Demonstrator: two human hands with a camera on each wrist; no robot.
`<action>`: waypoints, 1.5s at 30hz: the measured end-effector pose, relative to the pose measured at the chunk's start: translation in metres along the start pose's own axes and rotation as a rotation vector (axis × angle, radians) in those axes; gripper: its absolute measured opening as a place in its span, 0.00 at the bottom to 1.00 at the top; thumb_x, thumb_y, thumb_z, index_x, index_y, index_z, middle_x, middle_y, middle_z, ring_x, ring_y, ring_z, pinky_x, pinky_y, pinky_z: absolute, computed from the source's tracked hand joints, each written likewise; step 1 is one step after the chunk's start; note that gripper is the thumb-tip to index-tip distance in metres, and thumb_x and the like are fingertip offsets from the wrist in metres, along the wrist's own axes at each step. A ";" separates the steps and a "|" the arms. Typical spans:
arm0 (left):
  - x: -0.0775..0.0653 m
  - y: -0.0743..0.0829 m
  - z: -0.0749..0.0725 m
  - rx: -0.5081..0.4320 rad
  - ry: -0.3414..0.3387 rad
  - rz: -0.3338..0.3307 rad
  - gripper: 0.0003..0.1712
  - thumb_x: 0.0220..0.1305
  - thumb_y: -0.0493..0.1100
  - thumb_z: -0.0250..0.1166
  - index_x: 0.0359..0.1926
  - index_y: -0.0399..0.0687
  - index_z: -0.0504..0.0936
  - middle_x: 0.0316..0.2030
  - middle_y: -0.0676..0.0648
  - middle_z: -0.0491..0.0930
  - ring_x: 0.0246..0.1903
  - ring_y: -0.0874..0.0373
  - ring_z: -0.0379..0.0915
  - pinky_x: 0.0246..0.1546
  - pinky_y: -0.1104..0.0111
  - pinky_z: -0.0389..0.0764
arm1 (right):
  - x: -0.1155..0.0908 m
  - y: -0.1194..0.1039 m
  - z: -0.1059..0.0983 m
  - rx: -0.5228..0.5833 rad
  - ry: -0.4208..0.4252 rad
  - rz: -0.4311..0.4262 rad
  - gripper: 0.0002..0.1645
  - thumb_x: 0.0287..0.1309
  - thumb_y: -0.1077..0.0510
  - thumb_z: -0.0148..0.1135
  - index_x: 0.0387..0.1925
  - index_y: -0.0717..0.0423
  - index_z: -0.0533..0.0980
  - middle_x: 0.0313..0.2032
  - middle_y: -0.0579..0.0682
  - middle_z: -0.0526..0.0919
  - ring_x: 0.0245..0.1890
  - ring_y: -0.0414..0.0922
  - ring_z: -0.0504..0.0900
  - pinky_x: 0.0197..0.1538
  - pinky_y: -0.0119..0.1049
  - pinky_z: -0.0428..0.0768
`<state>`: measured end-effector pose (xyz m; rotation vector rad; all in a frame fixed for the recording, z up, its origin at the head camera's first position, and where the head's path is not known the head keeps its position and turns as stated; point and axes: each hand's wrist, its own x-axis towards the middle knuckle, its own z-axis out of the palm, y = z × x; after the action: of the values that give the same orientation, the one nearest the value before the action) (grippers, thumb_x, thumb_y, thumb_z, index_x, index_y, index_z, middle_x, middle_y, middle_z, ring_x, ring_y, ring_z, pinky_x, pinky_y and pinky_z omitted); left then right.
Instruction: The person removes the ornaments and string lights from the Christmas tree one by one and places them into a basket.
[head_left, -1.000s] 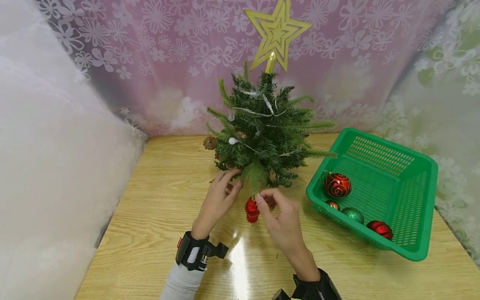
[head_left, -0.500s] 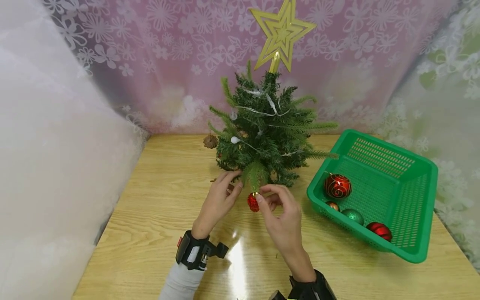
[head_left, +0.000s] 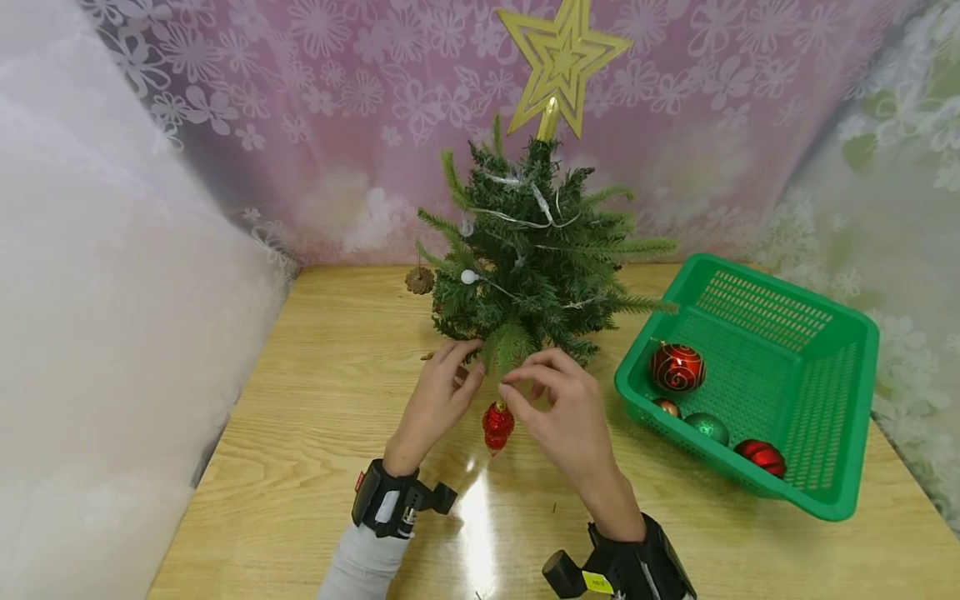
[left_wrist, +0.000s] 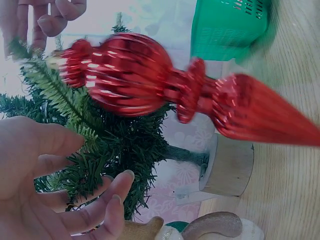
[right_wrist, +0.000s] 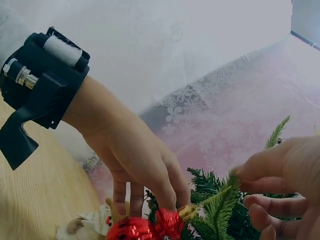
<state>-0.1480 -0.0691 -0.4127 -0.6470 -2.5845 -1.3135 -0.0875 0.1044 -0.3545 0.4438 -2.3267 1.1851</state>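
Note:
A red, ribbed, finial-shaped Christmas ornament [head_left: 497, 427] with a gold cap hangs below a front branch of a small Christmas tree [head_left: 532, 267]. In the left wrist view the ornament [left_wrist: 132, 75] tapers to a long point. My right hand [head_left: 562, 408] pinches at the ornament's hanging loop beside the branch tip [right_wrist: 220, 207]; the loop itself is barely visible. My left hand [head_left: 435, 400] is left of that branch, its thumb and curled fingers around green needles [left_wrist: 87, 167]; part of the fingers is hidden by foliage.
A green basket [head_left: 757, 492] at the right contains several baubles, including a red one with gold swirls [head_left: 677, 368]. A gold star [head_left: 562, 62] tops the tree. A pine cone [head_left: 419, 281] hangs at its left. White light wires wind through the branches.
The ornament tipped up short under the branch, then swung down and slightly left to hang lengthwise. My right hand's fingertips shifted a little left. My left hand stayed in place.

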 end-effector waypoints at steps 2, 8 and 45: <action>0.000 0.000 0.000 0.002 0.001 0.001 0.20 0.71 0.40 0.56 0.62 0.40 0.73 0.54 0.39 0.74 0.37 0.51 0.79 0.34 0.66 0.80 | 0.002 -0.001 -0.001 -0.028 -0.017 0.003 0.04 0.48 0.63 0.75 0.27 0.54 0.85 0.33 0.45 0.80 0.25 0.36 0.74 0.26 0.31 0.73; 0.001 0.001 -0.002 0.000 -0.006 -0.003 0.20 0.72 0.40 0.55 0.62 0.39 0.73 0.55 0.39 0.73 0.36 0.51 0.79 0.34 0.64 0.81 | 0.004 -0.003 -0.001 -0.002 -0.088 -0.007 0.06 0.52 0.67 0.70 0.29 0.56 0.80 0.32 0.45 0.78 0.25 0.36 0.72 0.28 0.30 0.73; -0.001 0.000 0.000 0.009 -0.016 -0.010 0.20 0.70 0.39 0.57 0.62 0.41 0.74 0.53 0.41 0.75 0.35 0.55 0.78 0.32 0.71 0.79 | 0.007 0.009 -0.001 0.268 0.098 -0.039 0.03 0.67 0.71 0.46 0.35 0.65 0.65 0.33 0.54 0.80 0.33 0.47 0.78 0.39 0.29 0.76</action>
<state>-0.1468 -0.0694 -0.4131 -0.6460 -2.6083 -1.3046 -0.0979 0.1100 -0.3558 0.5087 -2.0752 1.4721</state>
